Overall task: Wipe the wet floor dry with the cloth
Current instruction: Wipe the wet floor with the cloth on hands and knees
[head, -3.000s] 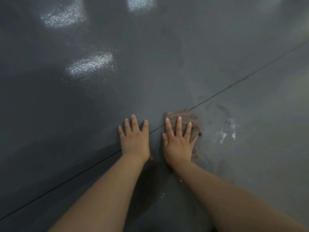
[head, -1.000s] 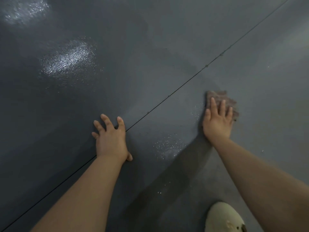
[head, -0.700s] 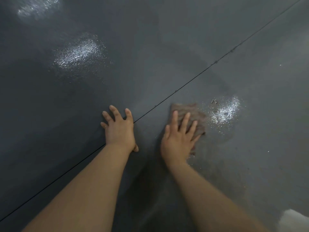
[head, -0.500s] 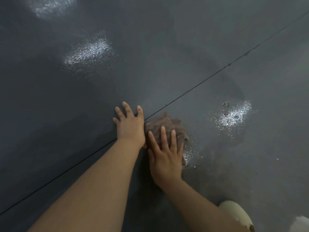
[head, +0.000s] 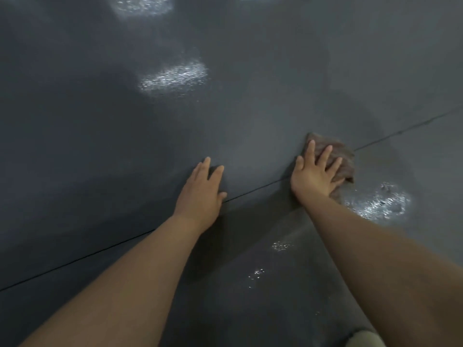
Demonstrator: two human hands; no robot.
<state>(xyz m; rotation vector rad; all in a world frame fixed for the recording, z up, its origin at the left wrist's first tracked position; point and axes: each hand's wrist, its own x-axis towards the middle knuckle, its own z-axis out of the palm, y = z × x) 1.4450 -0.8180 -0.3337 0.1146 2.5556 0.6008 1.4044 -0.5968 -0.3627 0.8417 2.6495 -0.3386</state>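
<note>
A brown cloth [head: 344, 160] lies flat on the dark grey floor [head: 250, 116], across a thin seam line [head: 400, 132]. My right hand [head: 316, 174] presses down on the cloth with straight, spread fingers and covers most of it. My left hand [head: 203, 192] rests flat on the bare floor to the left, fingers straight, apart from the cloth. A glistening wet patch [head: 379, 205] lies just right of and below the cloth. Small droplets [head: 256, 274] shine between my forearms.
Bright glare spots [head: 175, 76] mark the floor farther away, with another glare spot [head: 142, 5] at the top edge. A pale shoe tip [head: 364, 339] shows at the bottom right edge.
My right hand has slid the cloth away from my left hand, to the right and farther out, over the seam. My left hand stays planted on the floor.
</note>
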